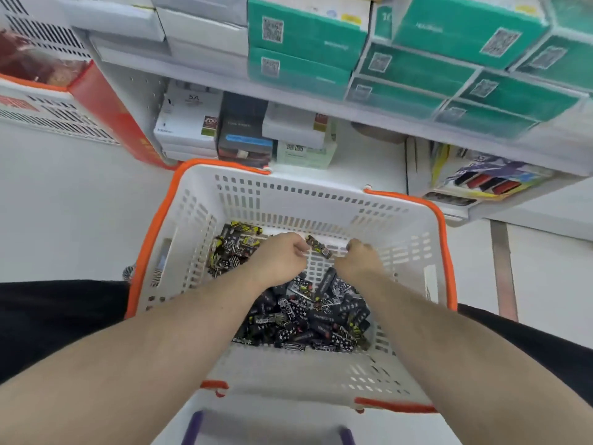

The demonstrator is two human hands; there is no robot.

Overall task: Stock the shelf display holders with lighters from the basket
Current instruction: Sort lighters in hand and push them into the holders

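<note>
A white basket with orange handles stands on the floor below me. Several black patterned lighters lie piled in its bottom, and more lie at its far left corner. Both my hands reach down inside it. My left hand pinches one end of a single lighter held above the basket floor. My right hand is curled just right of that lighter; whether it grips anything is hidden. A display box of lighters sits on the low shelf at the right.
White shelving rises ahead, stacked with teal boxes above and white and dark boxes below. A red carton leans at the left. Pale floor surrounds the basket. A purple-edged object shows at the bottom edge.
</note>
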